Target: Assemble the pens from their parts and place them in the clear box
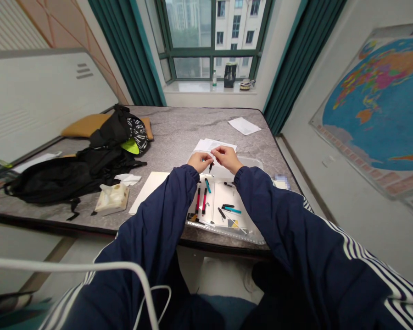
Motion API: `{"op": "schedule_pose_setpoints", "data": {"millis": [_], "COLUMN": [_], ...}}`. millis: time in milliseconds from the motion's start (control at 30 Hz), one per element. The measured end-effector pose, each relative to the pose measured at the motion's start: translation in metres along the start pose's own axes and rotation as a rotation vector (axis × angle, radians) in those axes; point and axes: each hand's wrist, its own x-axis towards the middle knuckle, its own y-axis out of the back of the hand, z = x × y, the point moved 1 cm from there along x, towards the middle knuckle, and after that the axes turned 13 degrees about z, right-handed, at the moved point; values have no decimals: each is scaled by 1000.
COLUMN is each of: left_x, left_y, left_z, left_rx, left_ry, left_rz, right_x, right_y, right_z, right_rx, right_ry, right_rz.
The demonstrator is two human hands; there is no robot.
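My left hand (198,162) is closed in a pinch around a dark pen part (211,167) whose tip points down. Close beside it, my right hand (226,158) is pinched too, its fingertips almost touching the left ones; whatever thin piece it holds is too small to make out. Below both hands lies a clear plastic tray (254,229) with pen pieces spread over white paper. Among them are red-and-black barrels (204,201), a teal barrel (207,185), another teal piece (232,210) and a black piece (221,213). A thin white stick (239,227) lies near the front.
Left of the tray are a pale board (151,188), a tissue pack (113,198) and a black backpack (55,178). Paper sheets (244,125) lie farther back. The table's front edge runs just below the tray. A white cable (124,265) crosses the lower left.
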Motion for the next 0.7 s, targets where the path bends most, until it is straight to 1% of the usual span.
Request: {"op": "schedule_pose_setpoints", "data": {"millis": [133,333,433,600,700], "left_x": [0,0,2,4,5], "left_y": [1,1,1,0,0], "left_z": [1,-2,-3,-7,-8], "left_rx": [-30,-31,-93,-234,-274], "left_ry": [-4,-16,-4,95,197], "left_rz": [-19,-18,-1,35,64], "right_x": [2,1,-1,-3,-4], "right_y": [3,2,1,0,0], "right_z": [-3,-4,-7,-12,-11], "right_rx": [24,6,14,48,0], "right_ry": [3,12,0,-41,-17], "right_rz": [37,-18,-8,-21,-33]}}
